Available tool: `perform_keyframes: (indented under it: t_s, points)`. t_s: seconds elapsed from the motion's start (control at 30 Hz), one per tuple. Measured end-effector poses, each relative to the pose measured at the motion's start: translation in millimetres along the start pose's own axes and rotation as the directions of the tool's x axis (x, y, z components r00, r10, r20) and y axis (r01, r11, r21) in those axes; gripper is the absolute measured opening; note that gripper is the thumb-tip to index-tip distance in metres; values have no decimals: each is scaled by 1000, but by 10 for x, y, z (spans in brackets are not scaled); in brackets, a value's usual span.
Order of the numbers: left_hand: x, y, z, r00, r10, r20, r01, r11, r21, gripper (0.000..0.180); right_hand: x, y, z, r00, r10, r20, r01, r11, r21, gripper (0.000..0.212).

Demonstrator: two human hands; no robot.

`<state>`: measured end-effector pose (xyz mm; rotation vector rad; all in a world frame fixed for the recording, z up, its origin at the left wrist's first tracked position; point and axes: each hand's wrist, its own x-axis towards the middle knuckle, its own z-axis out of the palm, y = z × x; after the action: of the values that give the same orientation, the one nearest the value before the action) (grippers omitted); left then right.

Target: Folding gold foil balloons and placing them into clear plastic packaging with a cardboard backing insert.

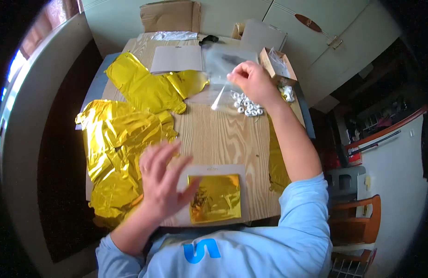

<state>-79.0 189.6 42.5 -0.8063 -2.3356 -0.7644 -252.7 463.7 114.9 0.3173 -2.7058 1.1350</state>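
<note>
My right hand is raised over the far right of the table, thumb and fingers pinched on a clear plastic bag. The bag hangs from the fingertips, its edges hard to make out. My left hand, slightly blurred, hovers with fingers spread and nothing in them. Beside it, a folded gold foil sheet lies on a white card at the near edge. Flat, crumpled gold foil balloons spread over the table's left side, with another gold foil shape beyond them.
Several small white rolls lie below my right hand. A cardboard box holding clear plastic stands at the right edge. More clear bags and white cards lie at the back. Gold foil lies along the right edge; a wooden chair stands nearby.
</note>
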Motion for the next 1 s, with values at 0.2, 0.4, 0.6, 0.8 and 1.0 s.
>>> perform_keyframes:
  t_s: [0.2, 0.4, 0.6, 0.8, 1.0]
  points:
    - [411, -114, 284, 991, 110, 74, -122, 973, 196, 54, -1051, -174, 491, 959, -22, 282, -63, 956, 286, 21]
    - [-96, -454, 499, 990, 47, 132, -75, 974, 214, 33, -1961, -212, 733, 999, 31, -12, -32, 996, -80, 21]
    - [-83, -590, 387, 1000, 16, 20, -21, 954, 297, 39, -2646, 120, 1250, 992, -122, -17, 105, 912, -398, 49]
    - [-366, -471, 562, 966, 92, 243, -164, 941, 295, 24, -3037, -145, 1182, 973, -197, 124, 226, 924, -308, 52]
    - [-551, -469, 609, 938, 89, 334, -145, 978, 148, 12, -3523, -139, 897, 914, 121, -386, -56, 983, 175, 23]
